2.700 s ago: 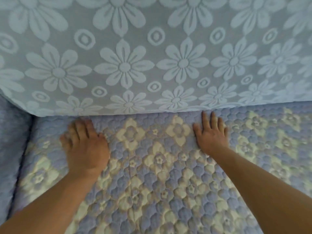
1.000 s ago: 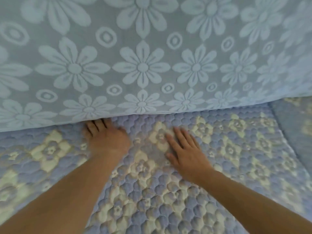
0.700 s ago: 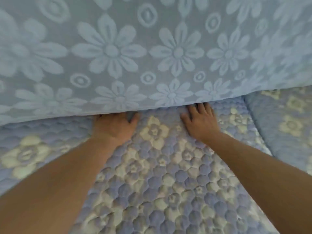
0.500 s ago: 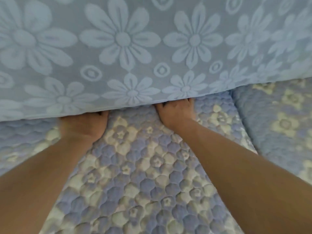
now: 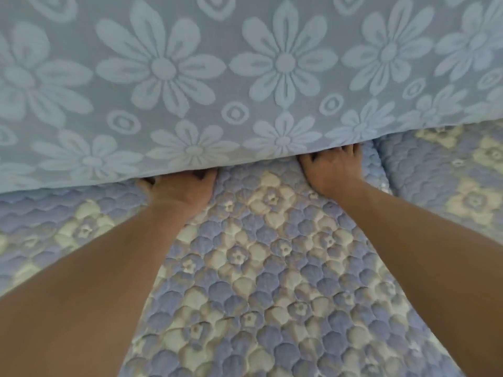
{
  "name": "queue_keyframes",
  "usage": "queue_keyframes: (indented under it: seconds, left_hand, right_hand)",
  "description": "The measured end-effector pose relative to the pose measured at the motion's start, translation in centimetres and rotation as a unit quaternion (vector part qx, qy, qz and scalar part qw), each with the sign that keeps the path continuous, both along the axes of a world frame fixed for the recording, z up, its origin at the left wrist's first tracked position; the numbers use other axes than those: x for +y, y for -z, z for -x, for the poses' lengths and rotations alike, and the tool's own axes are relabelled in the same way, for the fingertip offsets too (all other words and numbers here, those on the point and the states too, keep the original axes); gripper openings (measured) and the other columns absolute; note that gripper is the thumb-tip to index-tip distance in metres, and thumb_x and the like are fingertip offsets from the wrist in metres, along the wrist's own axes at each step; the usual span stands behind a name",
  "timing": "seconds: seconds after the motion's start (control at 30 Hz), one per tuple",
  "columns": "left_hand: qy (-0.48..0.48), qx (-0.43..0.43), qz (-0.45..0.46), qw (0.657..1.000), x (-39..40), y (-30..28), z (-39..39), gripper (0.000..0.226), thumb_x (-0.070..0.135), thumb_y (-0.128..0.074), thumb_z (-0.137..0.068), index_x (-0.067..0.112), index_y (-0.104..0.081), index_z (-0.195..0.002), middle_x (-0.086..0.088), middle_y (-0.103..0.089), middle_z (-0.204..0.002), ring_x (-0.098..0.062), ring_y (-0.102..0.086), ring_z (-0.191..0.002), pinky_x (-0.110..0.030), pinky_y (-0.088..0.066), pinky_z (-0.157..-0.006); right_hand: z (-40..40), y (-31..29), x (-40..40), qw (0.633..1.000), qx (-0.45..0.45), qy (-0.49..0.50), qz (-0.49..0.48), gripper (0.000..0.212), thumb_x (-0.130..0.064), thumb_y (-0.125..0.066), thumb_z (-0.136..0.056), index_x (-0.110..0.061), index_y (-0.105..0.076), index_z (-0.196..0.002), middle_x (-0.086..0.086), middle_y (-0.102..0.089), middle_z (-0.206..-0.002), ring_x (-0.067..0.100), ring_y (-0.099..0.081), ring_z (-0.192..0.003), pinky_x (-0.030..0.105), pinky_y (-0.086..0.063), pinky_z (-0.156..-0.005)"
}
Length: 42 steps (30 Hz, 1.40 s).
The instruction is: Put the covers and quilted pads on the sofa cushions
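A quilted pad [image 5: 272, 262] in lilac and cream flower patches lies on the sofa seat. Behind it stands the back cushion in a pale blue cover [image 5: 217, 77] with large woven daisies. My left hand [image 5: 181, 190] lies palm down on the pad, its fingers pushed into the gap under the back cushion and hidden there. My right hand [image 5: 333, 170] does the same a little further right, near the pad's right edge, with only the knuckles and the back of the hand showing.
A second quilted seat pad [image 5: 449, 186] lies to the right, separated by a narrow seam. The pad under my hands continues off the left of the view.
Both hands slid forward from flat on the pad until their fingers went under the back cushion. The view shifted right and closer, bringing the neighbouring seat pad into sight.
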<state>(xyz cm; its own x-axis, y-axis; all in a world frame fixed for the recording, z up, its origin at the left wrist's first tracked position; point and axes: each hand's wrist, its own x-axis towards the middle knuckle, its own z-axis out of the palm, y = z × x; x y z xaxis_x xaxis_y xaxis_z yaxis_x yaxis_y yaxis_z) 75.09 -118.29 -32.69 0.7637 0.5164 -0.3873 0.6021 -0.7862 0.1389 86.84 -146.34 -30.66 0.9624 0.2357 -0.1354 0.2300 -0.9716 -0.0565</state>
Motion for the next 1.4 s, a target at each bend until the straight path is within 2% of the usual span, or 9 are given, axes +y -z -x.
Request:
queue_keyframes:
  seconds: [0.1,0.2,0.4,0.57,0.8,0.97,1.1,1.2,1.4]
  left_hand:
    - [0.014,0.024,0.010,1.000,-0.4,-1.5,0.7,0.083,0.082,-0.008,-0.082,0.044,-0.020,-0.156,0.004,-0.021,-0.165,-0.033,-0.018,-0.151,-0.064,-0.011,-0.118]
    - [0.017,0.066,0.021,0.997,-3.5,-5.0,4.3,0.072,0.063,-0.019,-0.097,0.033,0.001,-0.160,-0.008,0.006,-0.168,-0.039,0.006,-0.153,-0.062,0.002,-0.120]
    - [0.194,0.093,0.106,0.971,-5.6,-10.4,24.8,0.074,0.045,-0.041,-0.100,0.040,0.003,-0.158,-0.001,0.020,-0.166,-0.032,0.018,-0.152,-0.055,-0.004,-0.123]
    - [0.116,0.150,0.049,0.981,8.8,-10.7,42.9,0.067,0.046,-0.037,-0.101,0.043,-0.001,-0.157,0.001,0.011,-0.168,-0.031,0.009,-0.154,-0.056,-0.015,-0.120]
    - [0.019,0.218,0.085,0.972,29.6,-12.9,63.4,0.072,0.050,-0.033,-0.104,0.049,0.022,-0.151,0.015,0.039,-0.157,-0.030,0.022,-0.151,-0.062,-0.030,-0.112]
    - [-0.070,0.313,0.139,0.937,38.5,-15.3,71.5,0.090,0.016,-0.041,-0.097,0.053,0.023,-0.149,0.015,0.038,-0.157,-0.035,-0.011,-0.152,-0.059,-0.041,-0.106]
    - [-0.090,0.210,0.147,0.962,40.6,-17.1,68.7,0.064,0.033,-0.038,-0.102,0.035,-0.010,-0.160,0.001,0.003,-0.168,-0.028,-0.019,-0.151,-0.048,-0.035,-0.114]
    - [-0.109,0.165,0.125,0.972,44.0,-15.5,69.2,0.072,0.037,-0.042,-0.102,0.037,0.005,-0.157,-0.004,0.017,-0.166,-0.034,0.005,-0.153,-0.052,-0.032,-0.116]
    - [-0.153,0.229,0.129,0.953,48.5,-10.9,76.7,0.088,0.034,-0.040,-0.103,0.016,0.031,-0.152,-0.001,0.036,-0.160,-0.037,0.014,-0.152,-0.052,-0.018,-0.123]
  right_hand:
    - [2.1,-0.8,0.4,1.000,0.019,0.006,0.013,0.071,-0.059,-0.023,-0.100,-0.028,0.000,-0.160,0.011,-0.004,-0.167,0.039,-0.005,-0.151,0.057,-0.006,-0.121]
    - [8.1,-3.0,1.8,0.996,0.080,0.026,0.019,0.069,-0.055,-0.017,-0.102,-0.023,0.003,-0.160,0.016,0.007,-0.166,0.040,0.006,-0.152,0.055,-0.004,-0.122]
    - [24.4,-7.3,6.5,0.972,0.229,-0.001,0.047,0.070,-0.045,-0.032,-0.104,-0.023,0.005,-0.159,0.010,0.018,-0.166,0.037,0.015,-0.152,0.052,-0.007,-0.124]
    - [36.1,-9.2,12.8,0.956,0.290,0.018,0.033,0.068,-0.047,-0.038,-0.103,-0.028,-0.003,-0.158,0.003,0.014,-0.166,0.036,0.009,-0.152,0.054,-0.018,-0.121]
    - [55.4,-9.2,27.3,0.942,0.305,0.120,0.076,0.079,-0.051,-0.039,-0.102,-0.029,0.011,-0.158,0.011,0.025,-0.163,0.038,0.017,-0.151,0.054,-0.007,-0.122]
    - [68.9,-11.4,43.0,0.877,0.466,-0.111,0.021,0.077,-0.051,-0.044,-0.096,-0.042,0.002,-0.157,-0.001,0.034,-0.160,0.043,0.027,-0.146,0.058,-0.006,-0.122]
    - [68.3,-14.0,46.2,0.864,0.450,-0.225,-0.015,0.060,-0.039,-0.044,-0.103,-0.033,-0.020,-0.158,-0.004,0.010,-0.167,0.028,0.003,-0.154,0.046,-0.009,-0.125]
    - [63.1,-14.4,46.0,0.920,0.373,-0.113,-0.038,0.065,-0.030,-0.049,-0.103,-0.028,-0.018,-0.159,-0.001,0.003,-0.168,0.030,-0.013,-0.152,0.043,-0.023,-0.120]
    - [59.6,-10.7,48.1,0.942,0.335,0.002,0.014,0.074,-0.033,-0.052,-0.100,-0.030,-0.008,-0.159,0.006,0.009,-0.167,0.036,-0.001,-0.153,0.051,-0.017,-0.121]
